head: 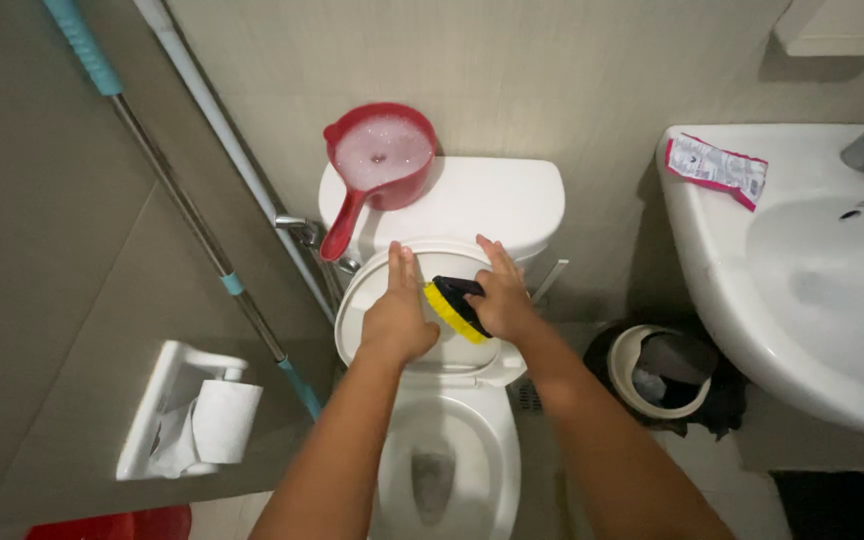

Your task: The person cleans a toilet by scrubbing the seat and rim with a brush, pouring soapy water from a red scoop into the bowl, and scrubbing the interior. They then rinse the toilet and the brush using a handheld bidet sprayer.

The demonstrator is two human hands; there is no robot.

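Note:
My left hand (396, 315) presses flat on the raised white toilet lid (452, 255), fingers pointing up. My right hand (500, 297) grips a black brush with yellow bristles (455, 307), the bristles against the lid's inner face. Below the lid the toilet bowl (447, 470) stands open. On the white cistern (482, 200) behind sits a red dipper (380, 160) full of soapy foam, its handle hanging down to the left.
A white sink (802, 260) at right carries a pink and white sachet (717, 167) on its rim. A small waste bin (662, 375) stands between toilet and sink. Two mop handles (202, 220) lean on the left wall above a toilet-roll holder (192, 410).

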